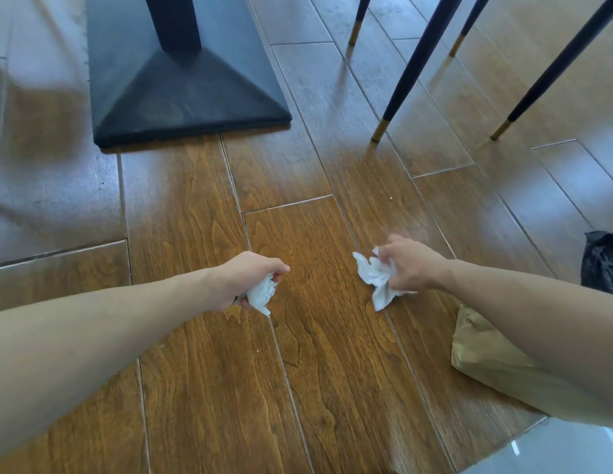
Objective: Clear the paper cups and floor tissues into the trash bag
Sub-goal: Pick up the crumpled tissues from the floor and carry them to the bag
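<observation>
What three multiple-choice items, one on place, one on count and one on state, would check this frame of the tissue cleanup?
1. Where does the black trash bag show?
A. At the right edge of the view
B. Under the table base
C. In the left hand

2. How many white tissues are in the hands?
A. None
B. Two
C. Four

3. What is the left hand doing?
A. Lying flat and open on the floor
B. Gripping a chair leg
C. Closed around a crumpled tissue

Answers:
1. A, the dark crinkled plastic sits at the right edge, beyond the right forearm.
2. B, one tissue hangs from the left hand and another tissue from the right hand.
3. C, its fingers curl around the wad, above the wooden floor.
</observation>
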